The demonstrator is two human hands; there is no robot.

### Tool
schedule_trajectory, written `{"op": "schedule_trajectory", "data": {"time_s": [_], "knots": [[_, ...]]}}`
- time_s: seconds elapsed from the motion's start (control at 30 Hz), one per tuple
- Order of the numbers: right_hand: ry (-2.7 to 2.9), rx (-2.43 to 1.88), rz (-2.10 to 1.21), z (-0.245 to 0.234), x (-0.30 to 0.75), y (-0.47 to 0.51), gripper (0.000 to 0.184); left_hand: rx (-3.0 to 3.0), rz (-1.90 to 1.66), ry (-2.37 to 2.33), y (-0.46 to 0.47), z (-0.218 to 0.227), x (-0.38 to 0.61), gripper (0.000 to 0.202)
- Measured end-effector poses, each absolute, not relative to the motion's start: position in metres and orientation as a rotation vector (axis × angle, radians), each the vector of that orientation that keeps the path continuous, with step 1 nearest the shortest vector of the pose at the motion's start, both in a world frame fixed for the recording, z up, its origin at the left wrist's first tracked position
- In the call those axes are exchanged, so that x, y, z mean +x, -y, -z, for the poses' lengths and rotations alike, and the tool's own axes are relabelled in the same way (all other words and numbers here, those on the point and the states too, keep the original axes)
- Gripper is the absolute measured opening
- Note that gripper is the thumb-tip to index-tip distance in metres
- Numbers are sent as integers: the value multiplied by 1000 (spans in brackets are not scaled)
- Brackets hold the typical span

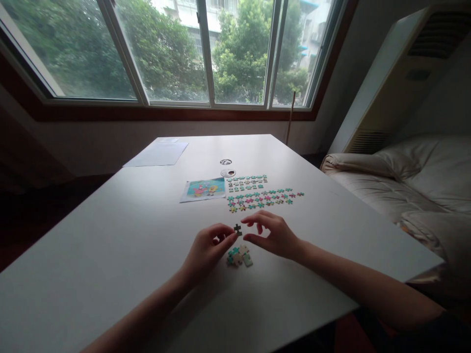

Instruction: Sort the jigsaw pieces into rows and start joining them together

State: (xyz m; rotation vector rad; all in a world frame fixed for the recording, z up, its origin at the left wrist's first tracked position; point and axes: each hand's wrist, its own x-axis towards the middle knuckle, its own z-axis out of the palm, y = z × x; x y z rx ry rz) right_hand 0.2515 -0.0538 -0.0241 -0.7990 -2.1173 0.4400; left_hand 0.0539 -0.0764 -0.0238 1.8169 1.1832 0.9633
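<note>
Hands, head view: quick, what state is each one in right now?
Left hand: closed, pinching a puzzle piece at the fingertips.
Right hand: open, fingers and thumb apart beside that piece, nothing seen in its grasp.

The table has a smooth, faintly glossy top, the far-left sheet and the picture are paper, the near pieces resemble matt card, and the right-hand sofa appears wrinkled, leather-like.

I see a dark, knobbed puzzle piece (small from here) held upright near a loose turquoise-and-beige pile.
</note>
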Motion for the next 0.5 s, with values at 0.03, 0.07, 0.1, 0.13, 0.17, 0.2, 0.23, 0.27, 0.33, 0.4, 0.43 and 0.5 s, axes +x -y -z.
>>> {"op": "schedule_trajectory", "data": {"time_s": [0.03,0.07,0.1,0.13,0.17,0.2,0.23,0.27,0.33,0.4,0.43,0.5], "knots": [[2134,-804,-409,25,251,54,29,1789,-961,-1178,76,24,54,24],[2146,-808,-385,25,251,54,28,1775,-956,-1173,76,24,54,24],[2156,-810,-367,26,250,54,27,1770,-953,-1169,76,24,54,24],[2163,-809,-353,26,250,55,26,1768,-951,-1166,77,24,54,25],[2170,-806,-342,25,250,55,24,1767,-948,-1163,77,25,55,25],[2176,-804,-333,25,250,56,24,1767,-949,-1161,77,25,55,25],[2184,-802,-327,24,250,56,24,1765,-950,-1157,77,26,55,25],[2193,-802,-321,24,250,56,25,1762,-950,-1152,77,27,54,25],[2206,-798,-304,24,251,57,26,1758,-949,-1142,77,29,54,25],[2214,-790,-285,24,251,57,26,1761,-953,-1134,77,30,54,25],[2215,-785,-274,24,251,57,25,1768,-955,-1131,77,29,54,25],[2213,-780,-247,24,251,56,24,1804,-952,-1127,77,27,55,25]]}}
